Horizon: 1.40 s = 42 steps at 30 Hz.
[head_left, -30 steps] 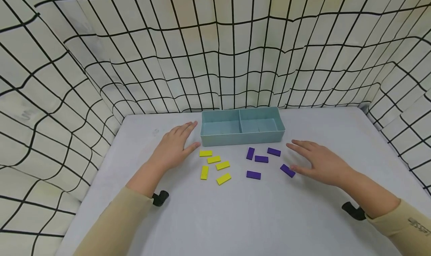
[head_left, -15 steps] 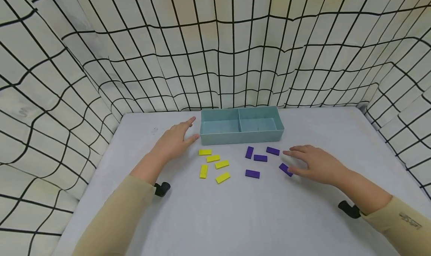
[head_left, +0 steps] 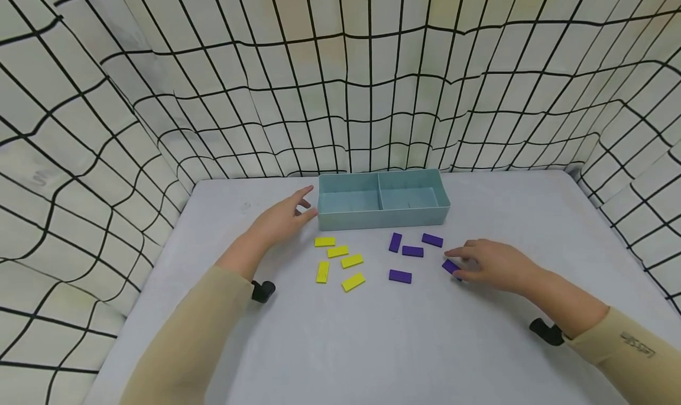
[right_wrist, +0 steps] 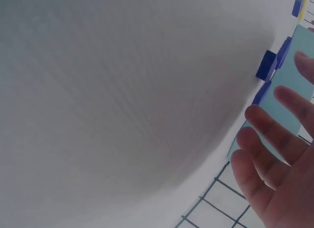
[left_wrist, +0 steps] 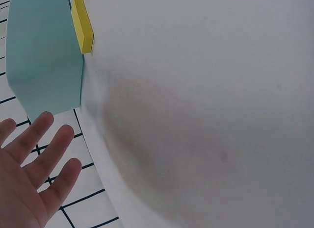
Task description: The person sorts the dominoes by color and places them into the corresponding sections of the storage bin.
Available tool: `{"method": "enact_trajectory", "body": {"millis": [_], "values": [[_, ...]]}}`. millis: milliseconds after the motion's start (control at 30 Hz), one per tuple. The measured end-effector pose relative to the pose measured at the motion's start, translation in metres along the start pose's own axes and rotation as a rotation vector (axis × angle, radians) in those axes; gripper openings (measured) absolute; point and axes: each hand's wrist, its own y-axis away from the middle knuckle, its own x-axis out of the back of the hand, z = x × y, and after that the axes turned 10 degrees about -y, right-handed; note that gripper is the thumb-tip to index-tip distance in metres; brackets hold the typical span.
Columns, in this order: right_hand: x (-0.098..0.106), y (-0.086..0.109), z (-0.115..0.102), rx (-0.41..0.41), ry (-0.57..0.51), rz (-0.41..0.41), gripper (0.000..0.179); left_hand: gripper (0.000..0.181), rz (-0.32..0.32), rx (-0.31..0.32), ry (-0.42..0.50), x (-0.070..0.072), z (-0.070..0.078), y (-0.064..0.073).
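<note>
My left hand (head_left: 280, 220) is beside the left end of a blue-green two-compartment box (head_left: 380, 220), its thumb tip at the wall; I cannot tell if they touch. The left wrist view shows its fingers (left_wrist: 58, 147) spread and holding nothing. My right hand (head_left: 497, 266) hovers at the rightmost purple block (head_left: 451, 266). Its thumb covers part of that block and the index finger reaches just past it, without a visible grip. In the right wrist view, the fingers (right_wrist: 274, 135) are loosely extended, near a purple block (right_wrist: 266, 66).
Several yellow blocks (head_left: 352, 261) lie scattered in front of the box's left half. Several more purple blocks (head_left: 412, 251) lie before its right half. A black wire grid (head_left: 367, 86) over pale panels encloses the white table (head_left: 362, 346) at the back and sides.
My right hand has moved slightly left and lower over the rightmost purple block, thumb and index finger drawing closer. My left hand's fingers have bent a little beside the box.
</note>
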Motion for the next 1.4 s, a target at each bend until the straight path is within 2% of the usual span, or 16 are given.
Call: {"method": "enact_trajectory", "body": {"millis": [267,733,1000,1400], "values": [[-0.003,-0.002,-0.002,0.012,0.031,-0.024,0.045,0.075,-0.052,-0.028,0.033,-0.001,0.006,-0.005],[-0.009,-0.002,-0.004,0.032,0.052,-0.02,0.043,0.075,-0.064,-0.036,0.036,-0.007,0.009,-0.01],[-0.008,-0.003,-0.005,0.051,0.057,-0.022,0.044,0.073,-0.076,-0.01,0.11,-0.008,0.01,-0.011],[-0.007,-0.003,-0.001,0.029,0.039,-0.034,0.042,0.075,-0.105,0.017,0.246,-0.013,0.011,-0.016]]}}
